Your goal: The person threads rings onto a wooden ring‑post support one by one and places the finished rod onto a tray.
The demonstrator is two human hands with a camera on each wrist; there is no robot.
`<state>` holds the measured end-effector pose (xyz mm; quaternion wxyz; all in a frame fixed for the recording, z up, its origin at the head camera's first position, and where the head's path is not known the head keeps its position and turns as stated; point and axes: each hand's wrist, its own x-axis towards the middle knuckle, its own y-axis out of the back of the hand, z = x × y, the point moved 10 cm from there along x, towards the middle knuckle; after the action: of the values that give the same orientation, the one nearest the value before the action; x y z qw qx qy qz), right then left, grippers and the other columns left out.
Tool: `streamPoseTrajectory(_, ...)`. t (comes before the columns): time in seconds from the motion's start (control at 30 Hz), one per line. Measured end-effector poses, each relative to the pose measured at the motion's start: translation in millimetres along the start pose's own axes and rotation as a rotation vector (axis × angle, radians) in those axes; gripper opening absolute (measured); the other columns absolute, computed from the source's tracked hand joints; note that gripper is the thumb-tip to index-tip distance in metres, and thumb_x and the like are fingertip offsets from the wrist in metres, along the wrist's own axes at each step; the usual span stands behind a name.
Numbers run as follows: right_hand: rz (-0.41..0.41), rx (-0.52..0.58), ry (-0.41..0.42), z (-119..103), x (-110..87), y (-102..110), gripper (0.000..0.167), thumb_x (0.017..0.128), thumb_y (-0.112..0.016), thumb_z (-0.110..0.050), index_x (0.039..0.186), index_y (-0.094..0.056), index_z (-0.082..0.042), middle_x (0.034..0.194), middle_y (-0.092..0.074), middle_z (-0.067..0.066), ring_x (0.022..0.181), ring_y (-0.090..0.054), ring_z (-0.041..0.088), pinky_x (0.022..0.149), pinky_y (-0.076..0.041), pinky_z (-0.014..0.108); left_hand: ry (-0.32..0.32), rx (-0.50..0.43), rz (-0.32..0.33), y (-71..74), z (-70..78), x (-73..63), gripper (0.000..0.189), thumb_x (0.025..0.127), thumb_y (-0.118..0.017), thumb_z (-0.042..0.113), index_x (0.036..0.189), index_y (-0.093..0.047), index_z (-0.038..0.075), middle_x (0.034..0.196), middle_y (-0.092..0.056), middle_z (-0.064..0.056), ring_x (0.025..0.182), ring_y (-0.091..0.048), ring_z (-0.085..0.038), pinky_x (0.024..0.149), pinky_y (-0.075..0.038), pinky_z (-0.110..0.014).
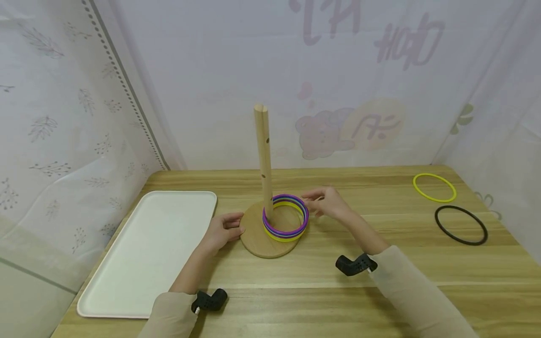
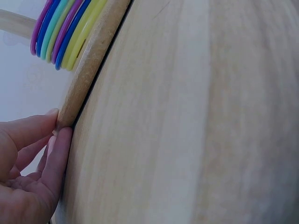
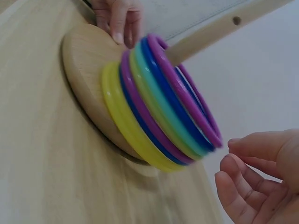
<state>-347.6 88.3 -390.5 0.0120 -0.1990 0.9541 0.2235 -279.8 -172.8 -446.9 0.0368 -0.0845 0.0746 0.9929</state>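
A round wooden base (image 1: 253,239) stands on the table with an upright wooden post (image 1: 264,159) rising from it. Around the foot of the post lies a stack of coloured rings (image 2: 60,35), yellow at the bottom, then blue, purple, pale green and teal, with a purple ring (image 3: 180,88) on top. My left hand (image 1: 218,232) pinches the base's left edge, thumb on its upper side. To the right of the stack, my right hand (image 1: 331,204) is held with bent, parted fingers; a small gap separates its fingertips from the top ring in the right wrist view.
A white rectangular tray (image 1: 160,244) is at the left of the wooden table (image 1: 338,310). Over on the right lie a loose yellow ring (image 1: 444,198) and a black ring (image 1: 475,243). A printed curtain (image 1: 211,94) hangs behind the table.
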Motion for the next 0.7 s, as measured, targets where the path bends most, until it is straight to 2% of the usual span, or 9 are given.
streamPoseTrajectory(0.17, -0.028, 0.000, 0.029, 5.0, -11.0, 25.2, 0.037, 0.090, -0.059, -0.011, 0.121, -0.055, 0.008, 0.100, -0.060, 0.019, 0.083, -0.058, 0.038, 0.065, -0.057, 0.036, -0.005, 0.003, -0.007, -1.0, 0.8, -0.2, 0.048, 0.082, -0.061, -0.010, 0.128, -0.046, -0.011, 0.118, -0.046, -0.026, 0.105, -0.049, -0.031, 0.076, -0.055, -0.029)
streamPoseTrajectory(0.33, 0.001, -0.044, 0.030, 24.9, -31.3, 72.1, 0.042, 0.092, -0.058, -0.014, 0.125, -0.050, 0.009, 0.108, -0.056, 0.028, 0.088, -0.057, 0.040, 0.068, -0.057, 0.040, 0.001, -0.001, 0.002, -0.3, -0.4, 2.2, 0.047, 0.082, -0.060, -0.011, 0.127, -0.047, -0.010, 0.117, -0.047, -0.025, 0.104, -0.049, -0.030, 0.075, -0.055, -0.028)
streamPoseTrajectory(0.43, 0.044, -0.070, -0.007, 45.7, -47.2, 107.0, 0.047, 0.093, -0.056, -0.018, 0.128, -0.045, 0.011, 0.112, -0.053, 0.031, 0.089, -0.058, 0.036, 0.069, -0.057, 0.037, 0.003, 0.003, 0.000, -0.4, -0.6, 2.7, 0.047, 0.082, -0.060, -0.011, 0.127, -0.047, -0.010, 0.116, -0.047, -0.025, 0.104, -0.050, -0.029, 0.076, -0.055, -0.028)
streamPoseTrajectory(0.53, 0.103, -0.095, -0.053, 68.9, -64.7, 144.6, 0.051, 0.093, -0.055, -0.020, 0.129, -0.041, 0.013, 0.110, -0.054, 0.030, 0.086, -0.061, 0.026, 0.070, -0.057, 0.035, 0.005, 0.002, 0.001, -0.3, -1.3, 3.1, 0.047, 0.082, -0.059, -0.012, 0.127, -0.047, -0.011, 0.116, -0.047, -0.025, 0.103, -0.050, -0.028, 0.076, -0.055, -0.028)
streamPoseTrajectory(0.67, 0.206, -0.146, -0.086, 98.8, -89.8, 193.2, 0.052, 0.093, -0.055, -0.021, 0.126, -0.042, 0.016, 0.101, -0.060, 0.023, 0.078, -0.062, 0.013, 0.066, -0.057, 0.033, 0.006, 0.001, -0.002, 0.2, -1.9, 3.2, 0.047, 0.083, -0.059, -0.012, 0.127, -0.046, -0.011, 0.116, -0.047, -0.025, 0.103, -0.050, -0.028, 0.076, -0.055, -0.028)
streamPoseTrajectory(0.7, 0.236, -0.154, -0.094, 105.7, -96.6, 204.3, 0.047, 0.093, -0.056, -0.021, 0.125, -0.047, 0.013, 0.097, -0.062, 0.019, 0.075, -0.062, 0.011, 0.064, -0.057, 0.032, 0.005, 0.002, -0.003, 0.4, -2.0, 3.2, 0.047, 0.083, -0.059, -0.012, 0.127, -0.046, -0.011, 0.116, -0.047, -0.025, 0.103, -0.050, -0.028, 0.076, -0.055, -0.028)
